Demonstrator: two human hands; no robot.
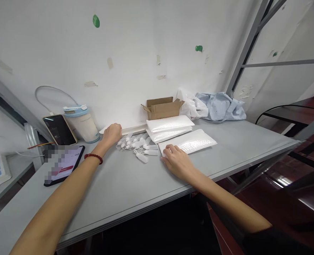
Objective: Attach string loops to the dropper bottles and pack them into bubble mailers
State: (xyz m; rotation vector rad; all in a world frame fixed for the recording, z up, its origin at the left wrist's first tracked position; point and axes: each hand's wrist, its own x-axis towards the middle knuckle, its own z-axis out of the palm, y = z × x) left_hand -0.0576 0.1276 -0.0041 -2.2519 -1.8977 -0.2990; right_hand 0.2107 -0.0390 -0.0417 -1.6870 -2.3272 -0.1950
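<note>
My left hand (pixel 113 134) is closed at the back of the table, with a flat white strip (pixel 134 129) showing on both sides of it. Whatever its fingers hold is hidden. My right hand (pixel 178 162) has its fingers curled over the near left end of a white bubble mailer (pixel 195 141) lying flat. Behind that mailer is a small pile of similar bubble mailers (pixel 170 128). Between my hands lies a loose heap of small white translucent tags with thin loops (pixel 138 142); one tag (pixel 141 157) lies nearest to me.
An open cardboard box (pixel 163 109) stands against the wall, beside a white plastic bag (pixel 190 104) and a light blue cloth bag (pixel 220 108). On the left are a cup with a blue lid (pixel 84 124), a propped phone (pixel 60 130) and a tablet (pixel 66 164).
</note>
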